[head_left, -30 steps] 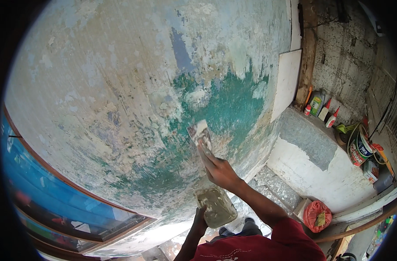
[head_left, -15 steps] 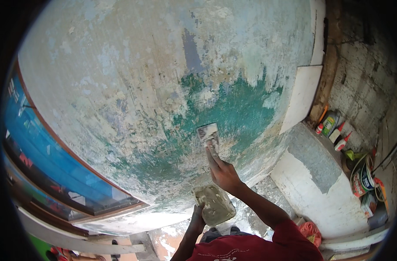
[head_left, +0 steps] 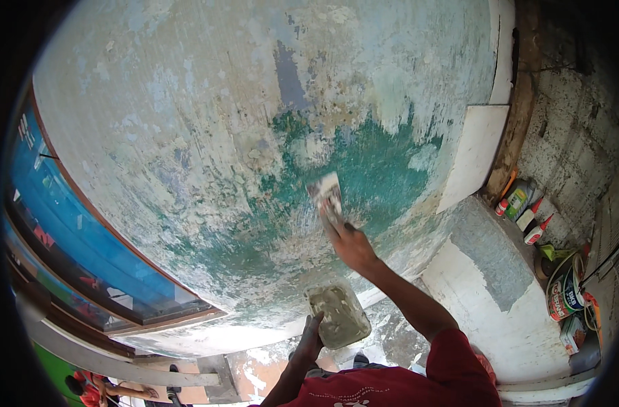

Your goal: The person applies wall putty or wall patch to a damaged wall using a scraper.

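My right hand [head_left: 351,243] grips a putty knife [head_left: 324,189], its wide blade smeared with pale filler and laid against the green patch of the wall [head_left: 384,159]. Below it, my left hand [head_left: 312,334] holds a rectangular tub [head_left: 361,332] by its left side, the thumb over the rim. Grey-beige putty [head_left: 335,308] coats the inside of the tub. Around the blade the wall is mottled with flaking pale blue, beige and green paint. The knife's handle is mostly hidden in my fingers.
At left is a brown-framed window [head_left: 113,261] with blue behind it. On the right ledge stand several glue bottles [head_left: 526,218] and a paint can [head_left: 562,297] with cords. A white panel [head_left: 473,156] leans by the wall's right edge. Another person [head_left: 92,390] is at lower left.
My right hand has moved the putty knife slightly up the wall. The tub in my left hand has shifted a little to the right. The person at lower left shows more fully.
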